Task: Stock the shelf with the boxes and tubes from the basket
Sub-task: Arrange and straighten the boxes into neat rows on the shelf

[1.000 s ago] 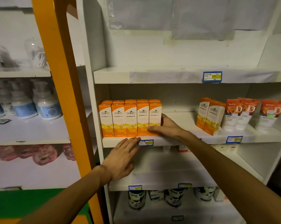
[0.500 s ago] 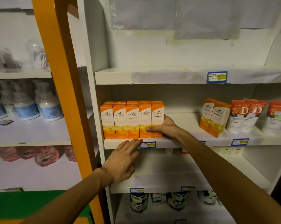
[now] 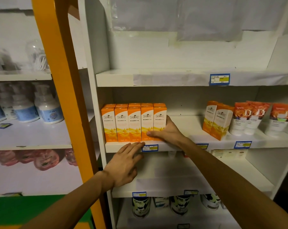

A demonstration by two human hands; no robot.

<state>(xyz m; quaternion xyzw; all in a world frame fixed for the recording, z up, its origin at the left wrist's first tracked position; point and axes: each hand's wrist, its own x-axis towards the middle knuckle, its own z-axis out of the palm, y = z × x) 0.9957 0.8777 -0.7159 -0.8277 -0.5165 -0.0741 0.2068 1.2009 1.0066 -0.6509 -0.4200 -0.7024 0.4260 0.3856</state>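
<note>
Left hand (image 3: 123, 164) reaches up from lower left, palm down, fingers straight and slightly spread, tips touching the front lip of the white board shelf (image 3: 197, 146) beside a blue price label (image 3: 149, 148). Right hand (image 3: 168, 130) extends further in, thumb across the front and fingers curled behind the rightmost of five upright orange cardboard boxes (image 3: 134, 123); those fingers are largely hidden. Beyond, right, stand white-and-orange tubes (image 3: 254, 118). The basket is out of view.
</note>
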